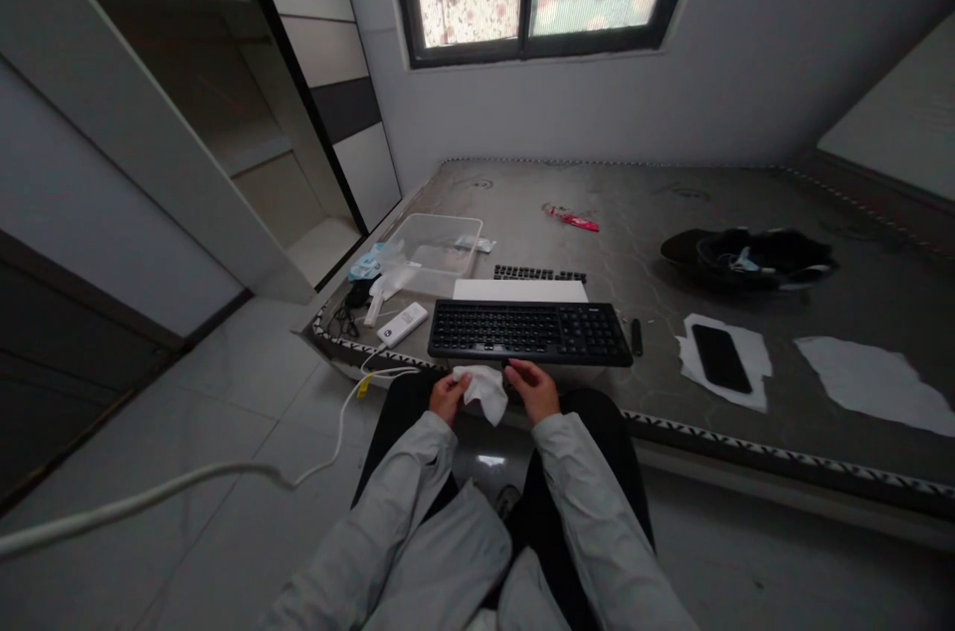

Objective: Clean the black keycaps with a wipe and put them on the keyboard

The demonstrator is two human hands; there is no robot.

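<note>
My left hand (448,397) is closed on a crumpled white tissue (484,392), which hangs down over the gap between my knees. To the right of the tissue, my right hand (535,392) has its thumb and fingers pinched together; a small dark thing may be between the fingertips, but it is too small to name. Just beyond both hands lies a black keyboard (529,330), near the edge of the mattress. Behind it are a flat white strip (520,291) and a row of loose black keycaps (523,271).
Left of the keyboard are a clear plastic box (440,248), a white power strip (403,325) and a white cable (335,432). On the right lie a phone (720,358) on white paper, another paper sheet (872,380) and a black cap (746,258). A red packet (574,218) lies farther back.
</note>
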